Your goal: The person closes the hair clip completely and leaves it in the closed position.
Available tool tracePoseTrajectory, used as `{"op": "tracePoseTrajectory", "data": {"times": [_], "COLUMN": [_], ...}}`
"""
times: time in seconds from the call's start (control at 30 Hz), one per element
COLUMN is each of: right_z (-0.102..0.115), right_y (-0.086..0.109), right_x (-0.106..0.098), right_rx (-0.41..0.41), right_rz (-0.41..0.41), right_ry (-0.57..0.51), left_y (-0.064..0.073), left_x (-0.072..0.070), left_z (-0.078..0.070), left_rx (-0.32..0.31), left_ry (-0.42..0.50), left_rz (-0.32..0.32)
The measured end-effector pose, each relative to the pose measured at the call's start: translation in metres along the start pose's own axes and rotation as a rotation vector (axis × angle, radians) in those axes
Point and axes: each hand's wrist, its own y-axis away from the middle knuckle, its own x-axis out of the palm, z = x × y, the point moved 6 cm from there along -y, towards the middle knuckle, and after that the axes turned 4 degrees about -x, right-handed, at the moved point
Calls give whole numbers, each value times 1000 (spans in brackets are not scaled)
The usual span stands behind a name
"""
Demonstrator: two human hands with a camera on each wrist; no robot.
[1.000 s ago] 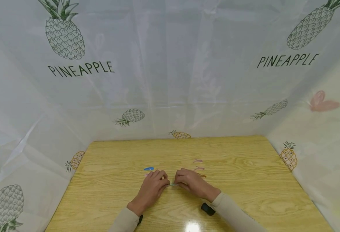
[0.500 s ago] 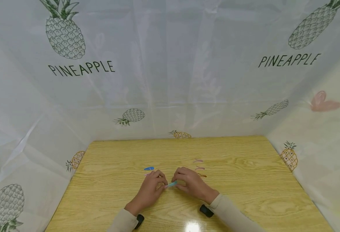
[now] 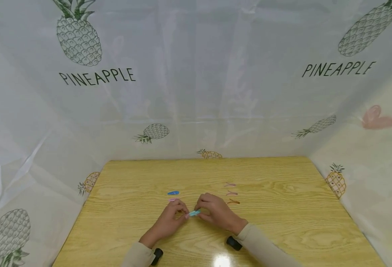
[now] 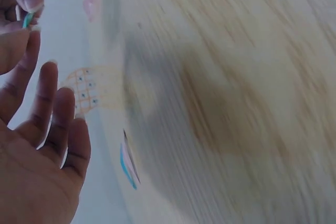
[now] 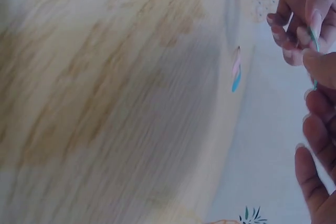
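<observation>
A: What was nearest?
B: L sleeve (image 3: 137,255) and R sleeve (image 3: 266,243), both pale beige, w/ a dark L wrist unit (image 3: 157,256) and a dark R wrist unit (image 3: 234,243) just beside them.
A: Next out?
B: L hand (image 3: 169,221) and R hand (image 3: 216,211), facing each other over the wood-grain desk (image 3: 283,193), approx mid-width.
A: Fingers?
B: Both sets grasping. L thumb + index pinched one end of the turquoise clip (image 3: 195,213); R thumb + index had the other end. Remaining fingers on each were loose, slightly spread, per the wrist views.
A: So the clip was where, exactly?
B: Btwn the two hands, spanning the gap, R end a bit farther out. Couldn't tell its ht. above the desk.
A: Past that?
B: Orange-brown clip (image 3: 233,201), forked, near the R hand. Pink clip (image 3: 173,200) just beyond L fingers. Then a dull pink forked clip (image 3: 231,193) on the R, blue clip (image 3: 173,193) on the L. Farthest clip: another forked one, mauve clip (image 3: 230,184), R side.
A: Background?
B: White sheet (image 3: 212,92) w/ pineapple prints (image 3: 79,40) + "PINEAPPLE" lettering (image 3: 97,76), behind the desk's far edge.
</observation>
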Motion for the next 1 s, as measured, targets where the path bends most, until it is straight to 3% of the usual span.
{"op": "tracePoseTrajectory", "data": {"times": [0.2,0.37,0.7,1.0], "right_z": [1,1,4,-2], "right_y": [-7,-16,-37,-49], "right_x": [11,23,44,67], "right_rx": [77,148,225,330], "right_rz": [6,35,65,133], "right_ry": [7,-6,2,16], "left_y": [7,11,14,12], "left_x": [-12,-18,-34,-41], "left_z": [1,3,17,32], "left_rx": [7,48,80,-9], "left_ry": [-279,-408,-509,-536], "left_rz": [-173,-250,-304,-280]}}
